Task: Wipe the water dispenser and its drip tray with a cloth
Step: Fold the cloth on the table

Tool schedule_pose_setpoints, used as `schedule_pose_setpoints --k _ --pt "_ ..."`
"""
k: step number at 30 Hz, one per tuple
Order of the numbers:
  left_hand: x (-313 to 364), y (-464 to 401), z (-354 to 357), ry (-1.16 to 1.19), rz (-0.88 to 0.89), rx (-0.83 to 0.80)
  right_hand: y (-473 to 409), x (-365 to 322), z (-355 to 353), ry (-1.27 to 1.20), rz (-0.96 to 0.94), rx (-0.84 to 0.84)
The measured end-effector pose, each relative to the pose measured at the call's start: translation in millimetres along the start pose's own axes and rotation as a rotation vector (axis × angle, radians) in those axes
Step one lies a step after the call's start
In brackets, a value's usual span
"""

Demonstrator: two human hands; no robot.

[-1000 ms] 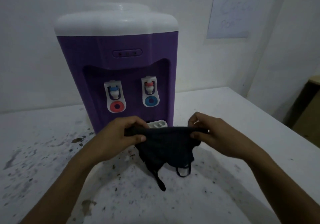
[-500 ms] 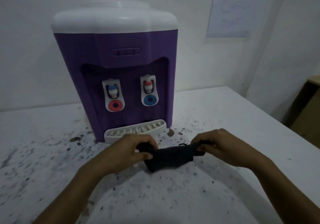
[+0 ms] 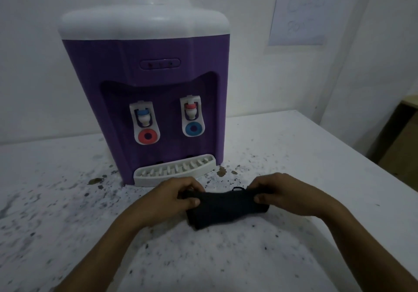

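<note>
No wiping is under way yet: the dark cloth [image 3: 226, 208] is held low over the table [image 3: 67, 235] at 6 o'clock from the water dispenser [image 3: 144, 76], folded into a thick band, and by the look of it the folding is only being finished. One end is pinched by the left hand [image 3: 172, 197], thumb on top, and the other end is clamped between thumb and fingers of the right hand [image 3: 285, 195]. The dispenser's purple body and white top are untouched, so the whole job is judged still to be done. The white drip tray [image 3: 174, 171] is seen at the base, just beyond the knuckles; only its slotted grille is visible, and any water in it cannot be made out.
</note>
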State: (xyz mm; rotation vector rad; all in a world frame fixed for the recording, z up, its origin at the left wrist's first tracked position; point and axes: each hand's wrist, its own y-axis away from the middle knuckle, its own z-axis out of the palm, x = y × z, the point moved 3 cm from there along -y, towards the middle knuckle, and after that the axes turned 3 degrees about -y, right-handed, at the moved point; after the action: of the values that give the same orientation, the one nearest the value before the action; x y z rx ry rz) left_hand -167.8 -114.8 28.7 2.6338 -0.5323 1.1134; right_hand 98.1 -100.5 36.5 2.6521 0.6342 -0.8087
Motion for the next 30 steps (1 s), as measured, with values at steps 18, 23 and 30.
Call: schedule_pose_setpoints --k 18,23,30 --pt "3 -1 44 -0.585 0.214 0.17 -12 -8 46 0.411 -0.292 0.281" --pt "8 -16 52 -0.559 0.296 0.159 -2 5 32 0.297 -0.212 0.33" --pt "35 -65 73 -0.305 0.272 0.154 22 42 -3 0.0 0.003 0.27"
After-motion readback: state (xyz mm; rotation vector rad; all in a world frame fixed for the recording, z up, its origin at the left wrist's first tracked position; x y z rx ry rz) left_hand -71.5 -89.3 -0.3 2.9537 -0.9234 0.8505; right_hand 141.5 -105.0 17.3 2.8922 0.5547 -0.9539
